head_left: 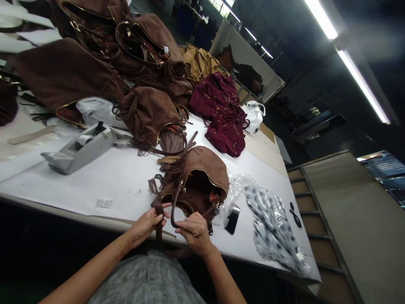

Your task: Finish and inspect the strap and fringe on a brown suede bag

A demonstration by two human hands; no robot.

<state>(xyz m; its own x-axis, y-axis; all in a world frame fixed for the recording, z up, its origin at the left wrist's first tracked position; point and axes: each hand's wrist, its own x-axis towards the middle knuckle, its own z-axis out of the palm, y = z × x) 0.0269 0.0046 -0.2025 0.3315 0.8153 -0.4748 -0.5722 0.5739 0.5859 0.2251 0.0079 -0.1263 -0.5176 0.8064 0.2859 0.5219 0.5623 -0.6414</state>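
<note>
A brown suede fringed bag [202, 177] with gold trim lies open on the white table [104, 177] near its front edge. Its brown strap [174, 207] loops down toward me. My left hand [147, 223] pinches one end of the strap at the table edge. My right hand [195, 232] grips the strap's loop just beside it. Both hands sit close together below the bag's mouth.
Several more brown fringed bags [148, 114] are piled at the back left, with a tan one [199, 63] and maroon ones [221, 109] behind. A grey tape dispenser [79, 147] stands left. A phone [232, 219], clear plastic and a patterned wrapped cloth [272, 223] lie right.
</note>
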